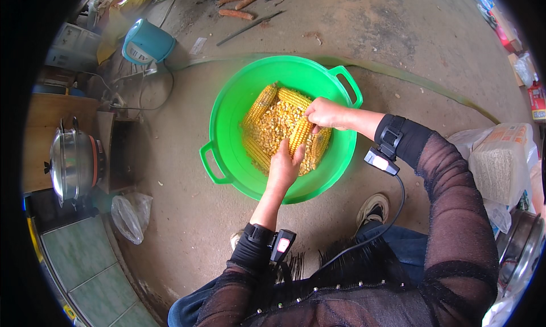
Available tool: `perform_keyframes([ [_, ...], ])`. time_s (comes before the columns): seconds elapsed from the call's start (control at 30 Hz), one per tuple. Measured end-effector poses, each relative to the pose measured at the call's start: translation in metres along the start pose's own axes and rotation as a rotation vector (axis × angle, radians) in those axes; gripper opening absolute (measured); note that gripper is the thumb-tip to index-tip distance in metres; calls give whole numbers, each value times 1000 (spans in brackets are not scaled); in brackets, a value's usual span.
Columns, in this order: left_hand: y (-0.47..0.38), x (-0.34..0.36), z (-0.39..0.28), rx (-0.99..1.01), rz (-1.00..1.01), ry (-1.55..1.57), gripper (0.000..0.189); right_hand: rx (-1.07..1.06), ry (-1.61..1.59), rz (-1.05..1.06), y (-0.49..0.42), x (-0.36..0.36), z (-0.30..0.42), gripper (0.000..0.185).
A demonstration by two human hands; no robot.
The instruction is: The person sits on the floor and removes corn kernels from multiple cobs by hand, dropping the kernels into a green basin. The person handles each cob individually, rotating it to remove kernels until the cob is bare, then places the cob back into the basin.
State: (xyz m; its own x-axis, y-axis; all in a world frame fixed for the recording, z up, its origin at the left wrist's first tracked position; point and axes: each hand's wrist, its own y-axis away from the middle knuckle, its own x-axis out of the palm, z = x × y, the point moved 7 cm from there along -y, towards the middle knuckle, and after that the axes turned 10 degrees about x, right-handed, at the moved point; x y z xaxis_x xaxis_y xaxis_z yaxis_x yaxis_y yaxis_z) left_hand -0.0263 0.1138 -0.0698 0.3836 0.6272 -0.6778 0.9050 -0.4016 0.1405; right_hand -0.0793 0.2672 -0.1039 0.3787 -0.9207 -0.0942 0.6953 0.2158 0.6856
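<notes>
A green plastic tub (pixel 230 101) with two side handles stands on the floor before me. Loose corn kernels (pixel 273 126) cover its bottom, with several yellow ears of corn lying around them. One ear of corn (pixel 300 135) is between my hands. My left hand (pixel 286 163) grips its lower end, thumb and fingers on either side. At its upper end, my right hand (pixel 326 113) closes around the tip. Other ears lie at the tub's upper left (pixel 261 103), top (pixel 293 97), lower left (pixel 256 153) and right (pixel 320 145).
A blue electric kettle (pixel 149 43) and cables lie at upper left. A lidded steel pot (pixel 72 163) stands at left above a plastic bag (pixel 131 216). Bare cobs (pixel 236 14) and a dark rod (pixel 249 27) lie beyond the tub. A flat hose (pixel 409 76) crosses the floor. Filled bags (pixel 497 169) stand at right.
</notes>
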Motion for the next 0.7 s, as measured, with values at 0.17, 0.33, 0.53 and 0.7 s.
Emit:
perform_keyframes([
  [0.17, -2, 1, 8, -9, -1, 51, 44, 35, -268, 124, 3, 5, 0, 13],
  [0.33, -1, 1, 10, 16, -20, 62, 45, 57, -357, 251, 10, 5, 3, 17],
  [0.53, -3, 4, 13, -12, 17, 77, 47, 63, -266, 162, 3, 5, -6, 8],
  [0.7, 0, 0, 12, -7, -18, 55, 49, 106, -460, 233, 8, 2, -3, 12],
])
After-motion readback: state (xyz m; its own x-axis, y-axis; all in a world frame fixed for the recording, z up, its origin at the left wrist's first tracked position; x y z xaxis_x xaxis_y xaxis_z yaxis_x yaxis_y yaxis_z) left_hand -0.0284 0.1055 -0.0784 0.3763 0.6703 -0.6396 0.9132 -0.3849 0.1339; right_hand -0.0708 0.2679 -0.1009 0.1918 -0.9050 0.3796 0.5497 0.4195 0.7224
